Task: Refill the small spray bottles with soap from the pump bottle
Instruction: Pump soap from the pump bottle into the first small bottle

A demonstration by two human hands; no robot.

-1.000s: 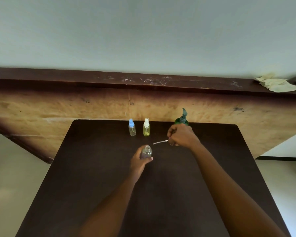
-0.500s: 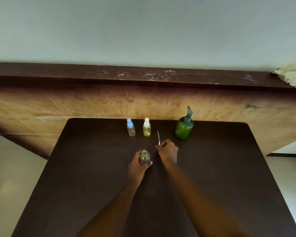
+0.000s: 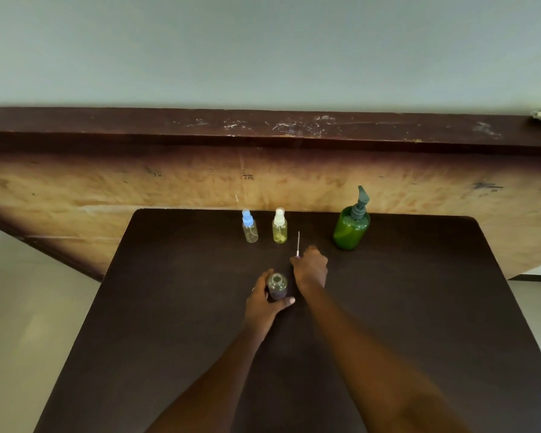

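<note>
We see the left grip (image 3: 264,303) wrapped round a small open bottle (image 3: 277,285) that stands upright near the middle of the dark worktop (image 3: 419,307). The fingers and thumb curl round its sides, so this grip is closed on the bottle. The bottle has no top on, and we can look down into its round mouth. Just to the right, and a bit farther away, is the right grip (image 3: 311,267). Its fingers are curled down and pinch the near end of a thin white tube (image 3: 298,242), which pokes out toward the far side. The fingers hide the part they pinch. Near the far edge two little spray bottles stand side by side, not touching. A blue-topped bottle (image 3: 250,228) is on the left, and a white-topped bottle (image 3: 280,228) with yellow liquid is on the right. The green pump bottle (image 3: 351,228) stands upright to the right of them, apart from both grips.
</note>
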